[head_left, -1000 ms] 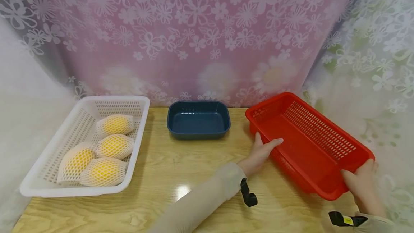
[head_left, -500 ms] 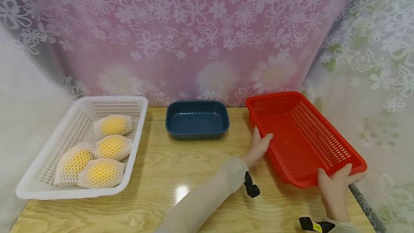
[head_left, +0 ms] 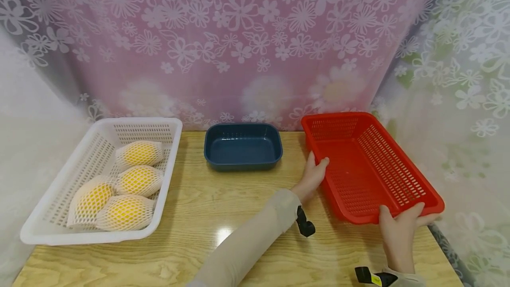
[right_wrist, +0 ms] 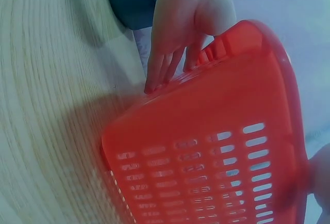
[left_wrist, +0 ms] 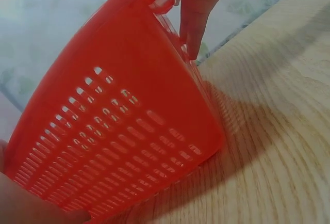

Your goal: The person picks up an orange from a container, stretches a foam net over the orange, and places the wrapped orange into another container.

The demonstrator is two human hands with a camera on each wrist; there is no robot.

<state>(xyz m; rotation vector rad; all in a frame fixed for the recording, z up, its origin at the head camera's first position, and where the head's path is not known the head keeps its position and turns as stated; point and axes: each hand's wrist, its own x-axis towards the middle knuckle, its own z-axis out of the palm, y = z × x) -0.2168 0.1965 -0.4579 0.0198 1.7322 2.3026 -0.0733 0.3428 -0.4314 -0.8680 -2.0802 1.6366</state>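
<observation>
A red plastic basket (head_left: 350, 172) with slotted walls sits at the right of the table, slightly turned. My left hand (head_left: 311, 178) holds its left side, thumb at the rim and fingers along the outer wall. At the near end, my right hand (head_left: 400, 234) grips the rim, with the thumb reaching over the inner side. Seen from the left wrist, the right hand (left_wrist: 201, 7) has fingers down the outside of the basket (left_wrist: 134, 74). The right wrist view shows the left hand's (right_wrist: 191, 17) extended fingers against the wall.
A white basket (head_left: 169, 180) at the left holds several yellow fruits (head_left: 139, 180) in white foam nets. Between the baskets stands a dark blue tub (head_left: 245, 163) at the back of the wooden table (head_left: 179, 251). A flowered curtain (head_left: 247, 56) hangs behind.
The red basket's near end has swung left, so the basket lies straighter. My right hand has moved left with it, and my left hand has shifted slightly left.
</observation>
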